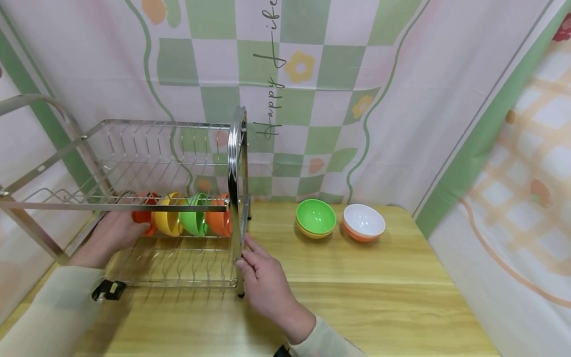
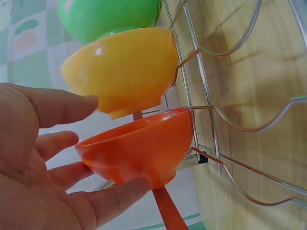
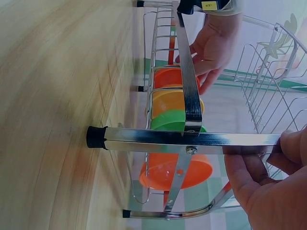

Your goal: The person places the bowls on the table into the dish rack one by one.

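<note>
My left hand (image 1: 118, 230) reaches into the lower tier of a metal dish rack (image 1: 234, 168). Its fingers are spread around a red-orange bowl (image 2: 139, 151), and one fingertip touches the bowl's outside near the foot. That bowl stands on edge between the wires. Beside it, a yellow bowl (image 1: 168, 215), a green bowl (image 1: 194, 215) and an orange bowl (image 1: 218, 218) stand on edge in a row. My right hand (image 1: 267, 285) grips the rack's right upright, seen closely in the right wrist view with thumb and fingers around the bar.
On the wooden table (image 1: 379, 297), right of the rack, a green bowl (image 1: 315, 215) sits nested in a yellow bowl (image 1: 314, 234). Next to them stands an orange bowl with white inside (image 1: 363, 223). A patterned curtain (image 1: 308, 109) hangs behind. The rack's upper tier overhangs the bowls.
</note>
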A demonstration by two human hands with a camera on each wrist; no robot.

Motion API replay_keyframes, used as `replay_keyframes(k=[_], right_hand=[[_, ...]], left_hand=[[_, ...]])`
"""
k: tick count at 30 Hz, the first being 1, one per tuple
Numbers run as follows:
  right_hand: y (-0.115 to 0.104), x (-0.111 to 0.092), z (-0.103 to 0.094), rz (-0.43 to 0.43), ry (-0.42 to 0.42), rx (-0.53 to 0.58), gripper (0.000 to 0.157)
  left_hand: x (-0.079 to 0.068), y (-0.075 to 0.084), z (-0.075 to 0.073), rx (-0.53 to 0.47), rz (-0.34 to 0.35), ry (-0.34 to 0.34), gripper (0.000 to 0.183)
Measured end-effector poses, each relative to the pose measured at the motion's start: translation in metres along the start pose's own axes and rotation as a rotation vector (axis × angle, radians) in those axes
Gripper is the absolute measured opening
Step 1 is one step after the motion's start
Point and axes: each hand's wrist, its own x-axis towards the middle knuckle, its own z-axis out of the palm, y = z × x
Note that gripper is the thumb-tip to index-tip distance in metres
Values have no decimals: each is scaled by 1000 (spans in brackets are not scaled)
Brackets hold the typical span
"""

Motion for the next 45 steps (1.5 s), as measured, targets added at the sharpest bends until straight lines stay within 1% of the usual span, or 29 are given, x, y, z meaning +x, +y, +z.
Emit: replay_keyframes(k=[4,6,9,12,14,17,19,22,24,28,30,33,35,38,42,43,45], right_hand=[[-1,0,-1,4,-4,-3,31],[-1,1,-1,2,-5,-3,31],[-1,1,-1,-2,-4,-1,31],[0,1,-1,-12,0,-5,31],[0,1,-1,-16,1,-6,31],[0,1,-1,-22,2,-5,32],[0,1,-1,-24,2,-4,32],[-1,1,0,-24,3,-3,32],[-1,0,0,-21,4,-3,32],[-1,-1,-1,-8,1,5,32],[-1,-1,-1,-2,0,8,32],[-1,-1,-2,-2,0,13,32],[-1,0,-2,0,1,15,32],[0,0,-2,3,0,18,32],[0,-1,-2,8,-3,28,34],[0,-1,-2,5,-3,29,34],[1,0,-3,15,-8,43,34]], left_hand=[[3,1,-1,-4,22,-17,53],[3,2,-2,-11,5,-40,61],[2,3,-5,-25,-16,-63,66],[2,6,-7,-40,-21,-73,64],[1,7,-8,-50,-36,-81,63],[-2,9,-9,-40,-69,-93,61],[-5,9,-10,-33,-107,-103,64],[-9,10,-10,-29,-145,-108,67],[-11,11,-10,-38,-152,-107,68],[-12,14,-10,-47,-134,-97,67],[-12,16,-9,-44,-110,-81,65],[-13,22,-9,-35,-82,-56,65],[-16,27,-9,-35,-86,-39,66],[-25,38,-9,-33,-87,6,66],[-38,55,-7,-77,-70,78,63],[-41,60,-6,-84,-68,87,64],[-47,68,-4,-116,-78,70,70]])
